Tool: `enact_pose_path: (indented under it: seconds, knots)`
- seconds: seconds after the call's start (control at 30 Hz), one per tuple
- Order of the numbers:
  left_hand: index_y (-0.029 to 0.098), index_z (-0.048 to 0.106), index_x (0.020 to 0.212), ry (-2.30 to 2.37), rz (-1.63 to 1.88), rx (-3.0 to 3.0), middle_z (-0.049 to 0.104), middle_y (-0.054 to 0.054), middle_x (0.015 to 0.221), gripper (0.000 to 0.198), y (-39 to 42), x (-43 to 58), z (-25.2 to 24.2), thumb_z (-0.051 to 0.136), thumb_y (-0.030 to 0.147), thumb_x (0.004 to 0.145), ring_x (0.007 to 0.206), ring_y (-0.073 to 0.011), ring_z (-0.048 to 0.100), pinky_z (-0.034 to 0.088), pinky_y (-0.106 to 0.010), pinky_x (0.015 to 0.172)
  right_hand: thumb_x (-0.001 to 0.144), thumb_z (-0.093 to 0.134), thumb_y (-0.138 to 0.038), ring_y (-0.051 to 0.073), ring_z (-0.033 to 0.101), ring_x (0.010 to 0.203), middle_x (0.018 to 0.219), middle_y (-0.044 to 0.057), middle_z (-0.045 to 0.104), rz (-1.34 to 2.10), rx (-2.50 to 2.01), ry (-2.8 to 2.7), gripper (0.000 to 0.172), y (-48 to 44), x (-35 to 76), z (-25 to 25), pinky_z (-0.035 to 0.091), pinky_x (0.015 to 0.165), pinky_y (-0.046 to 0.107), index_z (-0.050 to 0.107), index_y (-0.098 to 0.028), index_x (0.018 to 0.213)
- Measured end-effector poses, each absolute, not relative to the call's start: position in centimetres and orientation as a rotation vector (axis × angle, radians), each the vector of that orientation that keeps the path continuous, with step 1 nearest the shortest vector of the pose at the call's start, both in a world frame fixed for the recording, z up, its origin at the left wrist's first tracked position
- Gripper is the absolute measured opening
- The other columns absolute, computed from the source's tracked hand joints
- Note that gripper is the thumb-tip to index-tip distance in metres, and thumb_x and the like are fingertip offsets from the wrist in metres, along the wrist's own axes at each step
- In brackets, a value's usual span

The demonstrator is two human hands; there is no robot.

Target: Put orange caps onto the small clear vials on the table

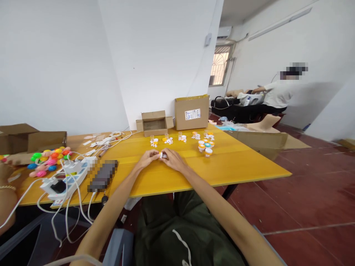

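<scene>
My two hands meet near the middle of the yellow table [235, 162]. My left hand [147, 159] pinches the white end of a small vial [163, 156]. My right hand [172, 159] is curled round the vial's dark body from the other side. Beyond my hands lie small heaps of white pieces with little clear vials [168, 140] in a row. A cluster of small pots with orange and white caps [205, 146] stands to the right of them.
An open cardboard box [154, 123] and a closed taller box [192, 112] stand at the table's far edge. A white power strip with chargers and cables [66, 178], a dark flat device [103, 175] and coloured plastic balls [48, 159] lie at left. Another person's arm [7, 192] rests at the left edge. A person sits far right.
</scene>
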State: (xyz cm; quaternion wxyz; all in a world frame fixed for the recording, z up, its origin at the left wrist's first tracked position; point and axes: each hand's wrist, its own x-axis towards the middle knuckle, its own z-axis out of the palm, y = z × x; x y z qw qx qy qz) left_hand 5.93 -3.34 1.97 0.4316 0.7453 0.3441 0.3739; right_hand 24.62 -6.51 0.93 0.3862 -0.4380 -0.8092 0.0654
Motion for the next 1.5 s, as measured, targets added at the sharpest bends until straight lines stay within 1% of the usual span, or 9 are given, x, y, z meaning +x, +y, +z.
enact_pose_path:
  seconds: [0.3, 0.57, 0.77, 0.87, 0.97, 1.03, 1.17, 1.37, 1.5]
  knots:
    - [0.017, 0.071, 0.092, 0.861, 0.933, 1.865, 0.074, -0.007, 0.097, 0.041, -3.6, 6.0, 2.2, 0.074, 0.052, 0.071, 0.088, -0.0202, 0.065, 0.049, -0.032, 0.084, 0.082, 0.065, -0.024, 0.02, 0.064, 0.088, 0.095, 0.004, 0.069, 0.182, -1.165, -2.057, 0.017, -6.9, 24.6, 1.4, 0.046, 0.076, 0.029, 0.059, -0.024, 0.098]
    - [0.017, 0.071, 0.093, 0.895, 0.946, 1.885, 0.073, -0.006, 0.094, 0.039, -3.6, 5.9, 2.1, 0.078, 0.047, 0.068, 0.089, -0.0196, 0.065, 0.05, -0.032, 0.084, 0.083, 0.064, -0.028, 0.02, 0.064, 0.082, 0.094, 0.004, 0.07, 0.236, -1.187, -2.054, 0.017, -7.0, 24.7, 1.8, 0.046, 0.07, 0.029, 0.06, -0.025, 0.099]
    - [0.017, 0.073, 0.093, 0.863, 0.932, 1.884, 0.074, -0.007, 0.096, 0.037, -3.7, 6.0, 2.2, 0.078, 0.045, 0.069, 0.092, -0.0212, 0.067, 0.05, -0.033, 0.086, 0.082, 0.065, -0.027, 0.019, 0.062, 0.084, 0.092, 0.004, 0.067, 0.288, -1.145, -2.036, 0.014, -7.0, 25.1, 1.7, 0.047, 0.076, 0.029, 0.061, -0.022, 0.094]
    - [0.018, 0.073, 0.094, 0.868, 0.919, 1.893, 0.075, -0.007, 0.095, 0.036, -3.7, 6.0, 2.3, 0.077, 0.044, 0.07, 0.09, -0.0213, 0.067, 0.05, -0.034, 0.086, 0.08, 0.067, -0.025, 0.018, 0.061, 0.084, 0.094, 0.004, 0.066, 0.327, -1.116, -2.008, 0.016, -6.9, 25.7, 1.4, 0.048, 0.075, 0.029, 0.062, -0.021, 0.096]
    - [0.018, 0.073, 0.095, 0.896, 0.924, 1.904, 0.075, -0.006, 0.094, 0.034, -3.6, 6.0, 2.2, 0.076, 0.043, 0.071, 0.088, -0.0207, 0.067, 0.051, -0.034, 0.085, 0.08, 0.065, -0.024, 0.018, 0.062, 0.085, 0.097, 0.005, 0.067, 0.372, -1.106, -1.955, 0.022, -7.0, 26.8, 0.9, 0.049, 0.077, 0.03, 0.062, -0.021, 0.102]
    - [0.019, 0.074, 0.093, 0.917, 0.94, 1.917, 0.075, -0.006, 0.094, 0.032, -3.5, 5.9, 2.1, 0.075, 0.042, 0.071, 0.088, -0.0207, 0.067, 0.051, -0.034, 0.085, 0.081, 0.062, -0.023, 0.018, 0.063, 0.086, 0.1, 0.006, 0.067, 0.382, -1.105, -1.917, 0.027, -7.2, 27.7, 0.6, 0.051, 0.079, 0.032, 0.061, -0.021, 0.108]
    - [0.019, 0.073, 0.088, 0.961, 0.972, 1.936, 0.075, -0.005, 0.091, 0.027, -3.2, 5.9, 1.9, 0.073, 0.042, 0.073, 0.088, -0.0208, 0.067, 0.051, -0.034, 0.085, 0.083, 0.059, -0.026, 0.02, 0.065, 0.086, 0.098, 0.005, 0.068, 0.364, -1.156, -1.867, 0.024, -8.1, 29.9, 0.0, 0.052, 0.082, 0.035, 0.061, -0.022, 0.106]
    - [0.02, 0.072, 0.082, 1.031, 1.048, 1.941, 0.073, -0.004, 0.084, 0.023, -2.9, 5.9, 1.5, 0.07, 0.04, 0.073, 0.084, -0.0211, 0.065, 0.051, -0.035, 0.084, 0.082, 0.059, -0.033, 0.023, 0.069, 0.084, 0.093, 0.006, 0.071, 0.413, -1.264, -1.782, 0.024, -10.3, 33.1, -0.8, 0.055, 0.077, 0.038, 0.059, -0.022, 0.103]
    - [0.021, 0.069, 0.075, 1.079, 1.099, 1.971, 0.07, -0.003, 0.076, 0.015, -2.6, 5.8, 1.1, 0.067, 0.035, 0.072, 0.079, -0.0211, 0.063, 0.05, -0.034, 0.081, 0.082, 0.059, -0.037, 0.023, 0.069, 0.076, 0.087, 0.006, 0.072, 0.31, -1.375, -1.779, 0.024, -12.3, 35.3, -1.0, 0.056, 0.073, 0.037, 0.059, -0.023, 0.102]
